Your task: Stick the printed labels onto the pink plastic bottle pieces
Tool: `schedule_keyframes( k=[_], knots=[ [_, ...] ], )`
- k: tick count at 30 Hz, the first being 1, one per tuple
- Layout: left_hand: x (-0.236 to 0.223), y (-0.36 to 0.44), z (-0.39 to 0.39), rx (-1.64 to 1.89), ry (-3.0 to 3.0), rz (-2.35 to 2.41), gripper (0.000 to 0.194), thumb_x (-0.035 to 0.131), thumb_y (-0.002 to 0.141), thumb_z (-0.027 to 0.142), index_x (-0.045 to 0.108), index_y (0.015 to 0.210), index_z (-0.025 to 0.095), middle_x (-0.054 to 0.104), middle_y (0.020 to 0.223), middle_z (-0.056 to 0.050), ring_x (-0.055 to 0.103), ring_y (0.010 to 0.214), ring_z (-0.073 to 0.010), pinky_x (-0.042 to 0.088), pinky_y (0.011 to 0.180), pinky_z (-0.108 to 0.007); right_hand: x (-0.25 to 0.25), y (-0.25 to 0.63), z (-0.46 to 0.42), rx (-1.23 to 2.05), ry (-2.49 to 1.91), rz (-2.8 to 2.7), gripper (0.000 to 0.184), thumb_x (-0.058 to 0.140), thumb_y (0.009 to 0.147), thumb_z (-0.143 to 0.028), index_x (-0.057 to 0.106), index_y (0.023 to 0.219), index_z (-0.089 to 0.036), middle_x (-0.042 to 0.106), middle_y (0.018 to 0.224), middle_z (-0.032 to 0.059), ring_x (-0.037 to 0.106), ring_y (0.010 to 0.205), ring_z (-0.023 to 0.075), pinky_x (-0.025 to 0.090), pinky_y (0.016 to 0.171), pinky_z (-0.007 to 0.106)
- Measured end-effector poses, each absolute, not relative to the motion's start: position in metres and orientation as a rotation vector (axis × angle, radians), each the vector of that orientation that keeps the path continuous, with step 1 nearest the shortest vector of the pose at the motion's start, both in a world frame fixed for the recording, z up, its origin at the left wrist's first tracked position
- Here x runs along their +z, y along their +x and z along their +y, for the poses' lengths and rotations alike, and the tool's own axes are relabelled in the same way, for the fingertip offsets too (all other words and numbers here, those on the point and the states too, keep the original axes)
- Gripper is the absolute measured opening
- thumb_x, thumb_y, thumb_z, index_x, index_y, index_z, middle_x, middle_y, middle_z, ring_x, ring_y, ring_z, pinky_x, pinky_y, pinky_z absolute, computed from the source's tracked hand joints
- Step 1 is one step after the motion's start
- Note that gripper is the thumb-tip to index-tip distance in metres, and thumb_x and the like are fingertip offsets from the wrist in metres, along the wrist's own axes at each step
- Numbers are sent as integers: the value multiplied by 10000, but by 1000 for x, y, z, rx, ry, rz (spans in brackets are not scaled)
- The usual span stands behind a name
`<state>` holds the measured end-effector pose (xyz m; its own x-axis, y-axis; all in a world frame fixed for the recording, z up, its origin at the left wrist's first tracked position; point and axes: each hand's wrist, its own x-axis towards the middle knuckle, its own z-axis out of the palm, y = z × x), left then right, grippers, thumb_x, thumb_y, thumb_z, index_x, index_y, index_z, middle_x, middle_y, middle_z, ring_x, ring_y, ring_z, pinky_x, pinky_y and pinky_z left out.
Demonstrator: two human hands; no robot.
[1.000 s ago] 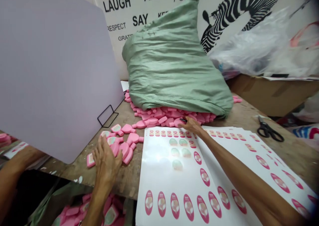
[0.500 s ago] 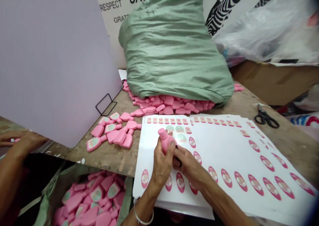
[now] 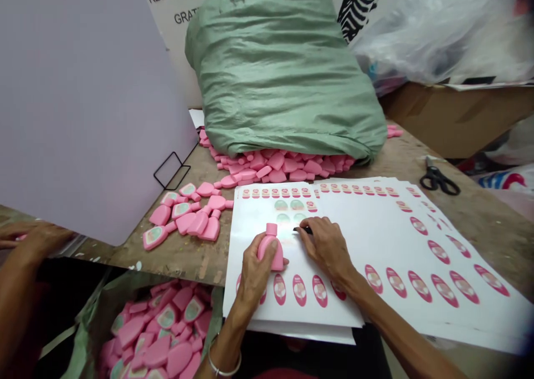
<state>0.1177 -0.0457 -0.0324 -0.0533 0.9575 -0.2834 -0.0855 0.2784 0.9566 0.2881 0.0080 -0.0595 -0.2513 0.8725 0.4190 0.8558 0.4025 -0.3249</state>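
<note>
My left hand [image 3: 253, 273] is shut on a pink plastic bottle [image 3: 272, 250], which stands with its cap pointing away from me over the white label sheet [image 3: 267, 206]. Rows of pink oval labels [image 3: 279, 289] line the sheet's edges, and some spots near the top are peeled bare. Just right of the bottle, my right hand [image 3: 327, 246] rests on the sheet, pinching a small black tool [image 3: 303, 230] whose exact kind I cannot tell. Its tip is close to the remaining pale green labels [image 3: 287, 212].
A co-worker's hand [image 3: 35, 239] reaches in at far left, beyond a lilac plastic board [image 3: 75, 101]. Loose pink bottles [image 3: 187, 215] and a green sack [image 3: 279, 73] sit on the wooden table [image 3: 200, 262]. Labelled bottles fill a bin [image 3: 161, 334]. Black scissors [image 3: 438, 180] lie at right.
My left hand has taken a pink bottle from the loose group and brought it over the sheet. My right hand has come down from the sheet's top edge to beside the bottle.
</note>
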Motion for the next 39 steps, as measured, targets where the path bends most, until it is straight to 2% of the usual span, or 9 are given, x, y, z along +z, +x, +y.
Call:
schedule_keyframes(
  k=[4, 8, 15, 21, 28, 34, 39],
  knots=[
    [-40, 115, -43, 1044, 1005, 1303, 427, 508, 847, 518, 547, 1064, 153, 629, 761, -48, 683, 627, -195, 526, 582, -273, -67, 286, 8, -14, -1459, -2154, 149, 471, 905, -260, 558, 808, -186, 618, 762, 44, 506, 741, 186, 303, 666, 313],
    [-41, 113, -42, 1035, 1055, 1343, 400, 484, 863, 509, 543, 1055, 163, 626, 823, -57, 679, 644, -184, 518, 582, -261, -69, 285, 8, 90, -1427, -2143, 138, 502, 878, -246, 548, 758, -194, 611, 720, 19, 496, 707, 166, 303, 663, 301],
    [-39, 114, -43, 1036, 1080, 1342, 389, 470, 872, 501, 533, 1056, 164, 579, 727, -17, 677, 615, -179, 507, 565, -243, -71, 285, 8, 4, -1498, -2081, 139, 490, 882, -257, 570, 791, -187, 613, 741, 38, 502, 732, 178, 307, 678, 307],
    [-40, 115, -44, 1022, 1058, 1350, 399, 470, 869, 510, 524, 1057, 163, 575, 765, -23, 677, 602, -182, 513, 555, -253, -69, 287, 9, 146, -1504, -2072, 107, 515, 849, -244, 555, 760, -201, 600, 699, 12, 500, 693, 164, 318, 665, 295],
    [-39, 114, -42, 1000, 1076, 1355, 391, 463, 874, 504, 520, 1058, 164, 579, 759, -21, 684, 642, -189, 520, 563, -253, -71, 283, 10, 109, -1529, -2104, 137, 520, 869, -308, 552, 806, -191, 610, 748, 39, 509, 740, 190, 342, 676, 313],
    [-34, 115, -43, 1023, 1035, 1360, 407, 488, 859, 515, 537, 1057, 162, 570, 726, -4, 672, 602, -170, 500, 546, -238, -65, 281, 11, 282, -1523, -1979, 207, 615, 794, -391, 537, 746, -205, 592, 704, 18, 518, 693, 177, 391, 677, 319],
    [-38, 114, -45, 1104, 897, 1311, 455, 498, 836, 557, 582, 1040, 159, 633, 756, -38, 661, 602, -164, 509, 564, -245, -42, 282, 0, 792, -1478, -1621, 281, 624, 779, -472, 554, 750, -202, 583, 696, -4, 518, 624, 132, 422, 592, 263]
  ],
)
